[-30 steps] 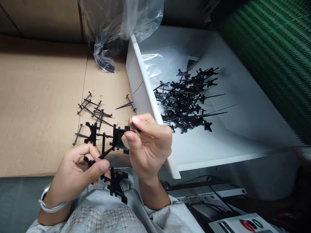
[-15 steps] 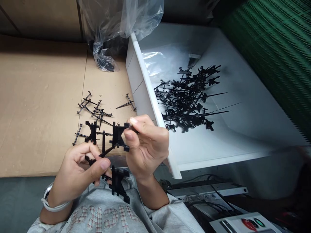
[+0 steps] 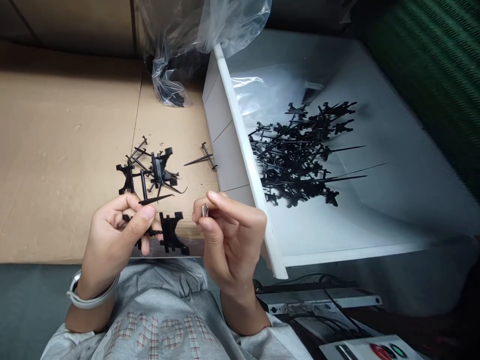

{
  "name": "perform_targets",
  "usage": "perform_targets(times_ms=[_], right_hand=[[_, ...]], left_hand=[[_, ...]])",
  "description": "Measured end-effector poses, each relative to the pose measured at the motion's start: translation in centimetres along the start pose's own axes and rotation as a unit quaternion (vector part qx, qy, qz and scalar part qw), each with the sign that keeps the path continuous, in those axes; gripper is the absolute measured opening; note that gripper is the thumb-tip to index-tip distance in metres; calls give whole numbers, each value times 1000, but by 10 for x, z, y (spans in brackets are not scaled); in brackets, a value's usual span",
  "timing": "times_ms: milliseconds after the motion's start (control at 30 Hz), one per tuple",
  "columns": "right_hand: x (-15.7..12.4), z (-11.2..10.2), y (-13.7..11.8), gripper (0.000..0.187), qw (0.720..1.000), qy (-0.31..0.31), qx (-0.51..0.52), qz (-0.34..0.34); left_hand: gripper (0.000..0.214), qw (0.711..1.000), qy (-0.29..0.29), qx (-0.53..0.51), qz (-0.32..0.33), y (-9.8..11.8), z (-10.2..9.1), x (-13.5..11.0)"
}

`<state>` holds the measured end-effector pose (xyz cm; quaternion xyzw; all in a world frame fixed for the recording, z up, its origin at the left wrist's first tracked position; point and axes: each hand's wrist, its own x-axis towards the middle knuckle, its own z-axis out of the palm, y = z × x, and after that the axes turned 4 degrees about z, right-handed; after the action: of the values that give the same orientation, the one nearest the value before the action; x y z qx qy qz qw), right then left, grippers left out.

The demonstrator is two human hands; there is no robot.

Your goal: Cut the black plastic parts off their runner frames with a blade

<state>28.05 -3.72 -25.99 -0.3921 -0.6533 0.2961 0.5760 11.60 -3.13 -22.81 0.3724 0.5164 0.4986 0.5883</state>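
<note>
Black plastic moulded frame [image 3: 170, 234] pinched at stem by left hand [image 3: 112, 235], thumb pressed on fingers, part hanging over cardboard sheet [image 3: 67, 150] edge. Right hand [image 3: 232, 240] now apart from frame, thumb and forefinger pinching small silver metal piece [image 3: 205, 210]. Second frame [image 3: 159, 170], held up earlier, now lying on cardboard among loose black parts. Sweatshirt [image 3: 168, 320] plaid lettering unreadable. White tray [image 3: 247, 160] holds black parts pile [image 3: 300, 155].

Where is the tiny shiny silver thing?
In the head view, the shiny silver piece is pinched at the fingertips of the right hand, just right of the black plastic part held by the left hand.
</note>
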Motion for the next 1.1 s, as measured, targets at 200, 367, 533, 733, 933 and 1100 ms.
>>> perform_targets(times_ms=[200, 367, 533, 733, 933, 1100], right_hand=[[3, 7, -1, 45, 998, -49, 42, -22], [5, 8, -1, 48, 997, -55, 51, -28], [3, 12, -7, 35, 995, -34, 81, 56], [1, 17, -16, 17, 931, -28, 253, 260], [10, 25, -16, 38, 862, -66, 353, 357], [13, 34, -13, 24, 848, -30, 361, 387]], left_hand=[[26, 1000, -14, 3, -12, 0, -2, -2], [23, 999, -22, -10, -22, -1, -3, -3], [21, 1000, 5, 17, -6, 0, -2, -2], [30, 997, 47, 48, 44, 3, 5, -2], [31, 991, 56, 110, 42, -2, 6, -4], [52, 997, 35, 41, 48, -9, 2, -5]])
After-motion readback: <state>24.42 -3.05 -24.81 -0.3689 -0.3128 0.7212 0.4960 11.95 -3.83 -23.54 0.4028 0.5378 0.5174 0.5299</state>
